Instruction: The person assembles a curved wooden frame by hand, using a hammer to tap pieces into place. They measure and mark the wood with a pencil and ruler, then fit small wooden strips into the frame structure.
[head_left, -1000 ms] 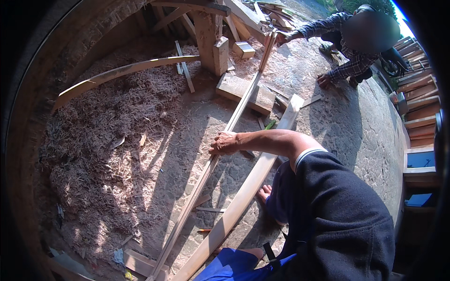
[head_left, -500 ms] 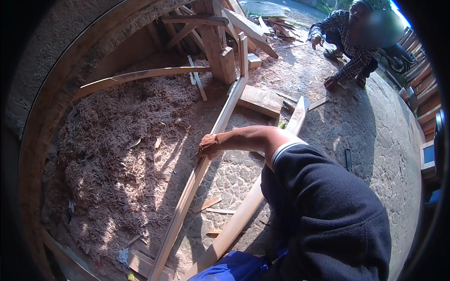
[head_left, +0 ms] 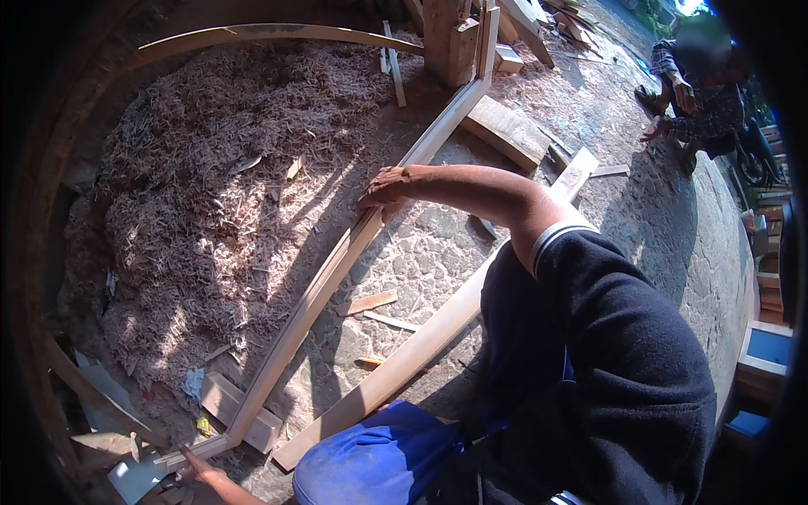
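Observation:
A long wooden frame (head_left: 313, 301) runs slantwise across the view, with a short piece joined at an angle at each end. My right hand (head_left: 384, 192) is closed over the upper middle of its long bar. At the lower left, my left hand (head_left: 197, 470) is on the frame's short end piece, its fingers partly hidden. Next to that end lies a pale flat plate (head_left: 135, 480). Under the frame's lower part sits a wooden block (head_left: 244, 412). A second long plank (head_left: 421, 358) lies to the right, beside my knee in blue cloth (head_left: 370, 454).
A large heap of wood shavings (head_left: 194, 210) covers the ground at left. Thick boards (head_left: 509, 135) and a wooden post (head_left: 444, 50) stand or lie at the far end. Another person (head_left: 703, 105) crouches at the far right. A curved wooden strip (head_left: 278, 32) spans the top left.
The view has shifted down and left, bringing my left hand and the frame's lower end into sight. My right hand stays on the long bar. The other person's lowered hand has lifted off the ground.

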Motion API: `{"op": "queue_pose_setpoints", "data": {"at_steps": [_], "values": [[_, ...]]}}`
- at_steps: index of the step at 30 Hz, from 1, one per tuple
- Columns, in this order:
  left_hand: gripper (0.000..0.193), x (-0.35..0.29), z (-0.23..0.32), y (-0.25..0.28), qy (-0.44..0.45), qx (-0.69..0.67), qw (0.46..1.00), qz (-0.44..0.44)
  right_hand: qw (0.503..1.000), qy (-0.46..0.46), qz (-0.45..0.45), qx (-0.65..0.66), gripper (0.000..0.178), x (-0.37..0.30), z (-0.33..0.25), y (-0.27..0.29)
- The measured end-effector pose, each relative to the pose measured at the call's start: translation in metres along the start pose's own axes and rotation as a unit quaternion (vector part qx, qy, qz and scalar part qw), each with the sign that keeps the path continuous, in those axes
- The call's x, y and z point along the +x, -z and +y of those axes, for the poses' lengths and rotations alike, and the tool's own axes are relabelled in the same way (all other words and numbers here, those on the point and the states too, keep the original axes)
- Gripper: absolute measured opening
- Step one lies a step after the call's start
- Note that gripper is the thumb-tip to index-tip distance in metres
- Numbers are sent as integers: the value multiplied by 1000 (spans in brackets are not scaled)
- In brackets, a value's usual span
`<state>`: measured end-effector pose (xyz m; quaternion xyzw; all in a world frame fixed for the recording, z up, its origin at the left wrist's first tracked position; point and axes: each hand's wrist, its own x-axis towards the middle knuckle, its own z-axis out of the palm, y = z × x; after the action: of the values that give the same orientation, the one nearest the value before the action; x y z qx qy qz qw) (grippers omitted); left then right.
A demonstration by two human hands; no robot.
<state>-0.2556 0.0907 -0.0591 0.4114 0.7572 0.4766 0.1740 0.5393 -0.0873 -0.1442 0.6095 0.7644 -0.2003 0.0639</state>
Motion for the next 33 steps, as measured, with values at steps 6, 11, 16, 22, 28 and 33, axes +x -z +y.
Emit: {"op": "queue_pose_setpoints", "data": {"at_steps": [6,11,16,22,28,33], "values": [[122,-25,-20,3,-47,9,995,83,996,50,63,-38,85,-6,-10,4],[108,-46,-22,9,-90,-90,991,32,990,78,94,-73,71,-6,-23,5],[86,-47,-8,8,-111,-24,993,-8,999,33,30,4,43,-10,-29,13],[96,-44,-8,7,-55,-24,998,9,999,18,-46,-8,45,-5,-33,27],[91,-44,-18,10,-108,-78,991,-8,998,16,-65,-19,42,-8,-35,28],[91,-50,-19,9,-87,-99,991,-29,999,18,-41,2,42,-13,-41,24]]}}
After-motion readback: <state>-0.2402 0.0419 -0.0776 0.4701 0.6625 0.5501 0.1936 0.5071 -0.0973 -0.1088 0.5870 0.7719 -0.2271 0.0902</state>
